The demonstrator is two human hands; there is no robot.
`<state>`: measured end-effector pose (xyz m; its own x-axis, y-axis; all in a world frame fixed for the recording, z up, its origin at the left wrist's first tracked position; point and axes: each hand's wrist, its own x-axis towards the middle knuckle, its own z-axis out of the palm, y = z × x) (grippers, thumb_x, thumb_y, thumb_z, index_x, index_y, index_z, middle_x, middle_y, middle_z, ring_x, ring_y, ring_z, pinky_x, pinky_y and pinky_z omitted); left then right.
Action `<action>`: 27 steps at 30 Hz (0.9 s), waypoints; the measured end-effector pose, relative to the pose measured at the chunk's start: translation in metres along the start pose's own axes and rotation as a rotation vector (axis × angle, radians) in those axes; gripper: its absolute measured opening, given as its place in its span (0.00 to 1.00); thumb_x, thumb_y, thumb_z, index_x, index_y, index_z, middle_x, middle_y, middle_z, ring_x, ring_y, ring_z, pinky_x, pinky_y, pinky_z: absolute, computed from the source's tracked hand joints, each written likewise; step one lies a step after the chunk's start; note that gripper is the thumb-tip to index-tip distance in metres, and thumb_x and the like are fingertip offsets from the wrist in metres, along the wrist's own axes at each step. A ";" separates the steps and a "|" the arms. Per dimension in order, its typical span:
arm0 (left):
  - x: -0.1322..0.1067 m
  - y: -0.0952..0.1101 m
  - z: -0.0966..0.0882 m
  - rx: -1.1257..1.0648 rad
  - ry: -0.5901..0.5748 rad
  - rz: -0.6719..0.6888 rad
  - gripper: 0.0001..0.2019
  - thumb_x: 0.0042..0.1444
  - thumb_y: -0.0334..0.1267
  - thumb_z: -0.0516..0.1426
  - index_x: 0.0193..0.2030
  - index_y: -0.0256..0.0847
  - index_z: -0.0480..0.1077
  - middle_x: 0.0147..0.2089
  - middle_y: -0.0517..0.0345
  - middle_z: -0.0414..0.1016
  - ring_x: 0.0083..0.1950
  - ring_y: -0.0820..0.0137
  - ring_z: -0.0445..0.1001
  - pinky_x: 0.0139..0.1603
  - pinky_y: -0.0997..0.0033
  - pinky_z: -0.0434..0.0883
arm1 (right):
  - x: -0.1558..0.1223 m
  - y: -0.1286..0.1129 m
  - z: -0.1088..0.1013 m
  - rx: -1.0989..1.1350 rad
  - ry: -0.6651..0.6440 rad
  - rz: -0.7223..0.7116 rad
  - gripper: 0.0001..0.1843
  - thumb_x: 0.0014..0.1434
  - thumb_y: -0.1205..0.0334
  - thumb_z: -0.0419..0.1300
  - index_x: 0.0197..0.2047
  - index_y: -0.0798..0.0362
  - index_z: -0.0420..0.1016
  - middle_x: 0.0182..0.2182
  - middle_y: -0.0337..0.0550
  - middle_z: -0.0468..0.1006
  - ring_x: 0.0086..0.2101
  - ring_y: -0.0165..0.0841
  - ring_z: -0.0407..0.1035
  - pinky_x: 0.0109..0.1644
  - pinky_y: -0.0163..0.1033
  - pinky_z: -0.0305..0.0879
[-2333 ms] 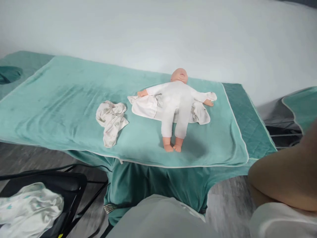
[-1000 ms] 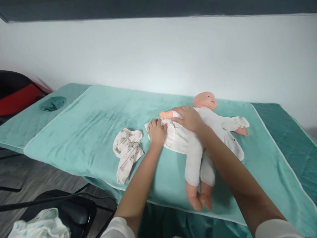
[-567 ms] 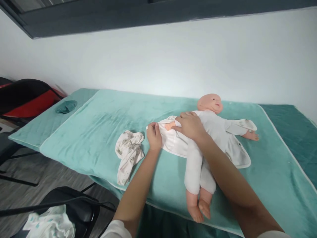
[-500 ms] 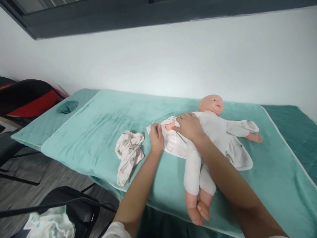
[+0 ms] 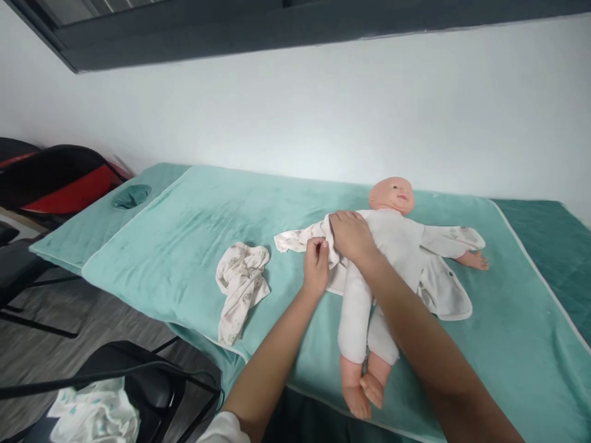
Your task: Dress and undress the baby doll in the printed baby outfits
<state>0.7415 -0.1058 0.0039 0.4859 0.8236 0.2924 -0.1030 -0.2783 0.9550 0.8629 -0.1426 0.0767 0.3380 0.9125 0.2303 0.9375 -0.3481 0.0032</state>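
Note:
A baby doll point(image 5: 396, 246) with a white cloth body lies on its back, its bare feet toward me. A light baby shirt is spread beneath it, with one front flap point(image 5: 446, 288) folded out on the right and a patterned sleeve point(image 5: 292, 240) stretching left. The doll's arm on the right is inside the other sleeve. My left hand point(image 5: 316, 267) is closed, pinching the shirt's cloth beside the doll's hip. Just above it, my right hand point(image 5: 351, 237) curls over the doll's arm at the left, where bunched shirt cloth covers the doll's hand.
A crumpled patterned baby garment point(image 5: 242, 289) lies left of my hands on the green padded bed point(image 5: 184, 246). Against the back stands a white wall point(image 5: 295, 117). A black folding chair point(image 5: 152, 381) in front holds a white printed cloth point(image 5: 95, 412). Red and black chairs point(image 5: 69, 184) stand at far left.
My left hand has moved right, from the shirt's outer end to beside my right hand. The cloth is now bunched, and the orange-pink patch near my right thumb is covered.

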 end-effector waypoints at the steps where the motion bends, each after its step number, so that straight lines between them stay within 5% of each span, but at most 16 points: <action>1: 0.002 -0.001 -0.002 -0.012 0.005 -0.004 0.11 0.69 0.47 0.51 0.42 0.42 0.68 0.41 0.56 0.74 0.44 0.69 0.72 0.49 0.69 0.69 | -0.002 0.001 -0.002 0.022 0.010 -0.004 0.13 0.66 0.71 0.50 0.48 0.57 0.73 0.47 0.54 0.77 0.49 0.45 0.69 0.56 0.47 0.58; 6: 0.008 -0.001 -0.003 -0.113 -0.089 -0.039 0.07 0.67 0.42 0.54 0.40 0.42 0.68 0.58 0.50 0.76 0.60 0.65 0.73 0.63 0.62 0.66 | -0.025 0.016 -0.019 0.187 0.089 0.012 0.13 0.68 0.62 0.53 0.52 0.54 0.74 0.51 0.50 0.78 0.52 0.44 0.69 0.56 0.47 0.62; 10: 0.006 0.003 -0.002 -0.073 -0.117 -0.107 0.07 0.67 0.42 0.53 0.40 0.42 0.68 0.64 0.46 0.74 0.64 0.63 0.72 0.65 0.59 0.66 | -0.069 0.057 -0.021 0.403 0.320 0.078 0.16 0.69 0.55 0.53 0.53 0.52 0.75 0.54 0.50 0.78 0.55 0.45 0.69 0.61 0.50 0.62; 14: 0.006 0.004 -0.001 -0.023 -0.112 -0.079 0.08 0.67 0.42 0.52 0.40 0.42 0.67 0.64 0.45 0.74 0.63 0.65 0.72 0.62 0.62 0.67 | -0.122 0.113 -0.012 0.583 0.583 0.442 0.20 0.66 0.48 0.54 0.51 0.51 0.77 0.46 0.51 0.80 0.45 0.42 0.74 0.51 0.48 0.70; 17: 0.009 0.006 0.002 -0.015 -0.100 -0.055 0.08 0.67 0.41 0.52 0.39 0.42 0.67 0.60 0.48 0.76 0.59 0.66 0.74 0.58 0.65 0.68 | -0.145 0.136 -0.001 0.627 0.385 0.691 0.25 0.64 0.43 0.55 0.55 0.50 0.77 0.32 0.47 0.81 0.36 0.43 0.75 0.49 0.52 0.69; 19: 0.013 0.010 0.005 0.001 -0.090 -0.063 0.08 0.67 0.41 0.52 0.37 0.42 0.66 0.48 0.52 0.78 0.50 0.68 0.75 0.51 0.68 0.69 | -0.148 0.135 0.005 0.713 0.268 0.707 0.28 0.63 0.41 0.55 0.58 0.49 0.77 0.34 0.48 0.82 0.39 0.45 0.76 0.54 0.54 0.68; 23: 0.027 0.021 0.018 0.025 -0.059 -0.065 0.09 0.67 0.42 0.52 0.35 0.42 0.64 0.33 0.62 0.67 0.37 0.72 0.67 0.43 0.72 0.67 | -0.138 0.118 0.008 0.964 0.301 0.733 0.33 0.63 0.42 0.56 0.67 0.47 0.69 0.51 0.49 0.81 0.52 0.45 0.74 0.61 0.54 0.66; 27: 0.045 0.032 0.031 0.016 -0.074 -0.089 0.10 0.68 0.41 0.52 0.35 0.43 0.63 0.31 0.64 0.61 0.33 0.73 0.62 0.40 0.73 0.67 | -0.131 0.110 0.006 1.362 0.331 0.793 0.39 0.56 0.43 0.65 0.69 0.44 0.65 0.51 0.46 0.80 0.47 0.40 0.75 0.49 0.43 0.74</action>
<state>0.7876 -0.0928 0.0460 0.5555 0.8067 0.2016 -0.0434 -0.2140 0.9759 0.9222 -0.2989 0.0412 0.8877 0.4570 -0.0571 -0.0223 -0.0811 -0.9965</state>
